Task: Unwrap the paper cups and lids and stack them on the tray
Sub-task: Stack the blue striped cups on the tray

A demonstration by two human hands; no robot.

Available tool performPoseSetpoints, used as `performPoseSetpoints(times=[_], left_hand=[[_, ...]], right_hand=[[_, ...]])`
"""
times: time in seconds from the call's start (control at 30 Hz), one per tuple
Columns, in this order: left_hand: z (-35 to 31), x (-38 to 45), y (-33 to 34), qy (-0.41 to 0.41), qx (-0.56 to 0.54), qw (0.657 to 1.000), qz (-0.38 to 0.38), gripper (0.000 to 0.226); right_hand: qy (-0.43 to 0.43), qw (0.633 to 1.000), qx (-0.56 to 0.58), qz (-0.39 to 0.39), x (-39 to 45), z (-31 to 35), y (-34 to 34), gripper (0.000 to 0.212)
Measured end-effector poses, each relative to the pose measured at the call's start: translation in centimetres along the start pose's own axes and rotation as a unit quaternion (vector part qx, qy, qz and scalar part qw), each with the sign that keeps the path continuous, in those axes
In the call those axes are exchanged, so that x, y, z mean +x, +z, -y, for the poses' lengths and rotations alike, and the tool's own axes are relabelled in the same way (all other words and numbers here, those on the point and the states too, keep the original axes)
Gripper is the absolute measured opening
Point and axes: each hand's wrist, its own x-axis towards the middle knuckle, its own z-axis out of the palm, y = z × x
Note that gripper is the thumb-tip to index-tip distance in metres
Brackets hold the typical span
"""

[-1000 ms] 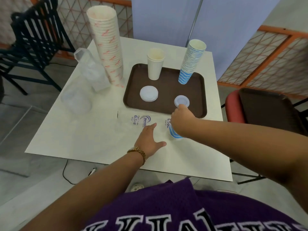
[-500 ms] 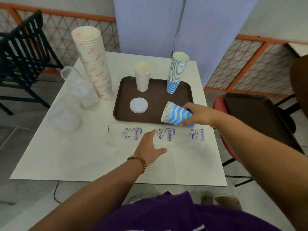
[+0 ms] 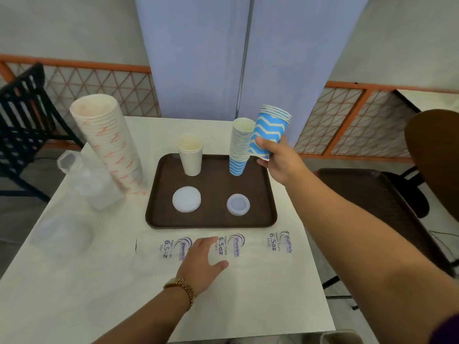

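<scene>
My right hand grips a short nested bunch of blue zigzag cups, held upright in the air just right of the tall blue cup stack on the brown tray. The tray also carries a plain cream cup stack, a white lid pile and a smaller clear lid pile. My left hand lies flat, fingers spread, on the empty clear printed cup wrapper in front of the tray.
A tall leaning stack of red-patterned cups stands left of the tray, with clear plastic sleeves of lids beside it. Black chair far left; a second brown tray on a chair at right.
My right hand lifted the blue cups from the wrapper near the table's front, turned them upright and carried them up beside the blue stack. The left hand stayed on the wrapper.
</scene>
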Motion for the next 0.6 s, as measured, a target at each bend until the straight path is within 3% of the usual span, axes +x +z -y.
performPoseSetpoints(times=[0.13,0.37,0.5,0.6], left_hand=[[1.2,1.0,0.1,-0.024,0.081,0.996,0.028,0.063],[2.9,1.5,0.6,-0.054,0.139,0.987,0.056,0.059],[3.2,1.5,0.7,-0.057,0.142,0.986,0.062,0.055],[3.5,1.5,0.7,-0.058,0.143,0.986,0.067,0.055]], right_hand=[[-0.024,0.997,-0.045,-0.065,4.6,2.2,1.1,0.037],[-0.074,0.979,-0.148,-0.120,10.3,2.4,1.6,0.072],[-0.064,0.971,-0.191,-0.130,11.7,1.8,1.7,0.077],[-0.053,0.957,-0.251,-0.136,12.9,1.3,1.7,0.093]])
